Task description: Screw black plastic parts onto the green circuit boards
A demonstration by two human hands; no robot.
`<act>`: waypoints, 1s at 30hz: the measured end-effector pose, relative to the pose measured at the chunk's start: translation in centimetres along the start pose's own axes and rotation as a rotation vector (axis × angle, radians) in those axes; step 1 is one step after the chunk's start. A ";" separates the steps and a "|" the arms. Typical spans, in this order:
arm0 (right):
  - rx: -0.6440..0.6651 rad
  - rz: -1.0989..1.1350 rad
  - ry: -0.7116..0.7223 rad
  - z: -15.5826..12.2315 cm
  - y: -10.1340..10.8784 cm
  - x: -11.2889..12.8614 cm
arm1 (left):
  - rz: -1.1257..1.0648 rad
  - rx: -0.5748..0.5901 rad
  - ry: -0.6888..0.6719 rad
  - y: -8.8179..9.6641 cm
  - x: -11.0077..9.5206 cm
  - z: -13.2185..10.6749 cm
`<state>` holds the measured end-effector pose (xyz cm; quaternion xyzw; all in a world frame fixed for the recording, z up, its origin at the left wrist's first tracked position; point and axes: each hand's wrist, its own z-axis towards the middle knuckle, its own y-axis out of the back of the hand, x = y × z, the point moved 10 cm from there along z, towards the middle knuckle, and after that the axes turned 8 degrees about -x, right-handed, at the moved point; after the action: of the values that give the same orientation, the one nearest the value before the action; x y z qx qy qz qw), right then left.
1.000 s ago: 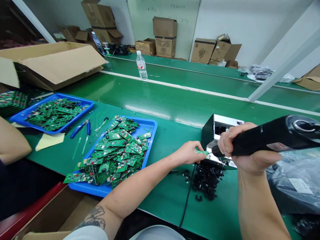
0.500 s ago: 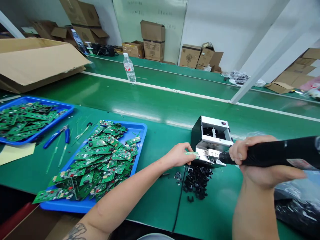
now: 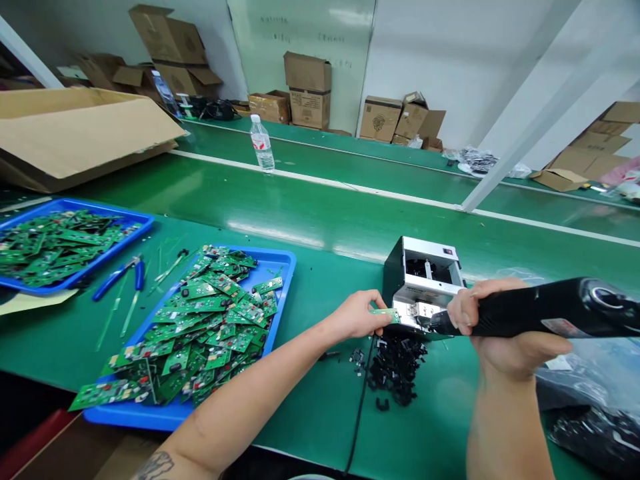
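My left hand (image 3: 364, 313) pinches a narrow green circuit board (image 3: 384, 312) between thumb and fingers, its far end at the front plate of a small black and silver machine (image 3: 431, 250). My right hand (image 3: 487, 310) is wrapped round a black electric screwdriver (image 3: 530, 310), held nearly level. The screwdriver's tip points left at the silver block (image 3: 425, 311) on the machine's front; whether it touches a screw there is too small to tell. Below the machine lies a heap of small black plastic pieces (image 3: 397, 369), with a few tiny metal bits (image 3: 358, 359) beside it.
A blue tray (image 3: 286, 267) piled with circuit boards stands left of my arm, another blue tray (image 3: 145, 223) farther left. Blue-handled cutters (image 3: 120, 273) lie between them. A black cable (image 3: 359, 420) runs to the front edge. A water bottle (image 3: 263, 147) stands behind; plastic bags (image 3: 590, 380) lie right.
The screwdriver has shifted slightly left and its rear end has swung, with my right hand moving along. My left hand holds the board in about the same place. The whole view has tilted slightly.
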<state>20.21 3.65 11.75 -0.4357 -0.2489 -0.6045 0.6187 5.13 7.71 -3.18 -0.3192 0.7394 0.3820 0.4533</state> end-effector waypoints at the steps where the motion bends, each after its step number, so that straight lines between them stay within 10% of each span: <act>1: 0.002 -0.007 0.003 -0.1 0.0 0.0 | 0.002 -0.002 -0.002 0.0 0.0 0.0; 30: 0.078 -0.019 -0.071 1.8 0.0 -0.7 | 0.008 -0.007 -0.031 -0.5 0.5 0.6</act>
<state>20.49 5.52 12.05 -0.4302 -0.2983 -0.5844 0.6200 5.60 7.88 -3.91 -0.3117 0.7323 0.3914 0.4620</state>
